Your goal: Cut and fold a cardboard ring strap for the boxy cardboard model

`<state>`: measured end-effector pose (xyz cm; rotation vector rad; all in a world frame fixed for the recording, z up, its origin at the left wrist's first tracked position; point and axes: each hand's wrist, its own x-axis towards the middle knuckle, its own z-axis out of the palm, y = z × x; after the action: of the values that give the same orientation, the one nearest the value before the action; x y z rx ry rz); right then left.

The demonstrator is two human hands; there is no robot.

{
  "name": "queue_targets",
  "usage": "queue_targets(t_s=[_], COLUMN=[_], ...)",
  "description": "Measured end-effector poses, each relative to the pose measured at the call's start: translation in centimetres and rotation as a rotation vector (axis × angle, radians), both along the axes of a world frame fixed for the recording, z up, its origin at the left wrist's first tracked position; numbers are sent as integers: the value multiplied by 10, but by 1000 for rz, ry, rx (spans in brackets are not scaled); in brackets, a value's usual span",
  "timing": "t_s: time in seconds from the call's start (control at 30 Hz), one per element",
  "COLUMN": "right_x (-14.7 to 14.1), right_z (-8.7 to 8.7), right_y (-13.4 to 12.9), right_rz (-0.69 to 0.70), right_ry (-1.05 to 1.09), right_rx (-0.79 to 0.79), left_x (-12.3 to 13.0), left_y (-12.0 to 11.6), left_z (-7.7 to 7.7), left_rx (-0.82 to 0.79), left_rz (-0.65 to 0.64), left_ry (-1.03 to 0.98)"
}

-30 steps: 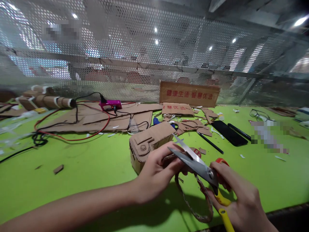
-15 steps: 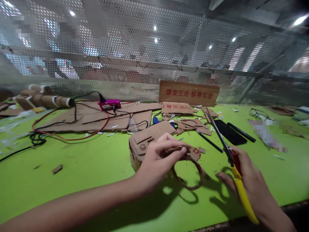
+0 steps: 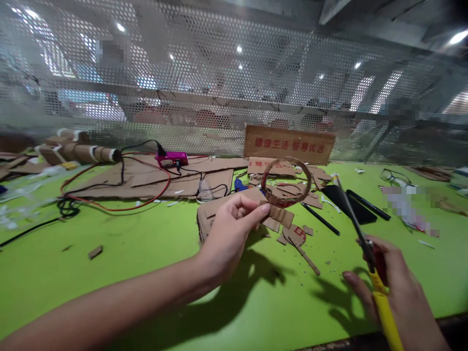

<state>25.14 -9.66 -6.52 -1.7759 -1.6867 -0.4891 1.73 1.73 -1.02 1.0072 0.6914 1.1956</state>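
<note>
My left hand (image 3: 234, 229) pinches a cardboard ring (image 3: 309, 187) by a flat corrugated strip at its lower edge, holding it raised above the table. Behind that hand stands a cardboard box model (image 3: 206, 214), partly hidden by my fingers. My right hand (image 3: 397, 282) grips yellow-handled scissors (image 3: 382, 302), their blades pointing up and away, apart from the ring. Beneath the ring lie a round cardboard piece with red print (image 3: 295, 235) and a thin cardboard strip (image 3: 307, 258).
Cardboard scraps, a blue glue gun (image 3: 240, 185), a black pen (image 3: 321, 219) and a dark phone (image 3: 351, 207) lie beyond my hands. Left are a magenta device (image 3: 171, 158) with cables and a cardboard tube model (image 3: 87, 152). Glasses (image 3: 397, 178) rest far right, before a mesh screen (image 3: 204, 73).
My left hand has lifted and turned the ring upward, uncovering the round piece and thin strip on the table. My right hand with the scissors has shifted right and slightly down.
</note>
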Motion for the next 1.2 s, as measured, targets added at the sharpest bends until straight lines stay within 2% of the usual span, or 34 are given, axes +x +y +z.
queue_targets(t_s=[0.17, 0.3, 0.43, 0.63, 0.73, 1.03, 1.2], right_x=[-31, -45, -46, -45, -48, -53, -58], right_z=[-2, -2, -2, -2, -1, -5, -5], right_y=[-4, -1, 2, 1, 1, -1, 1], right_rz=[93, 125, 130, 151, 154, 151, 170], right_ry=[42, 64, 33, 43, 41, 130, 140], right_rx=[-64, -99, -114, -144, -143, -142, -147], left_x=[0, 1, 3, 1, 1, 2, 1], left_y=[-4, -10, -14, -16, -16, -22, -18], left_z=[-2, 1, 4, -3, -5, -3, -15], left_rx=[6, -24, -132, -1, 13, -22, 58], left_rz=[-47, -65, -118, -194, -216, -191, -158], left_ry=[-109, -100, -78, -36, -47, -57, -45])
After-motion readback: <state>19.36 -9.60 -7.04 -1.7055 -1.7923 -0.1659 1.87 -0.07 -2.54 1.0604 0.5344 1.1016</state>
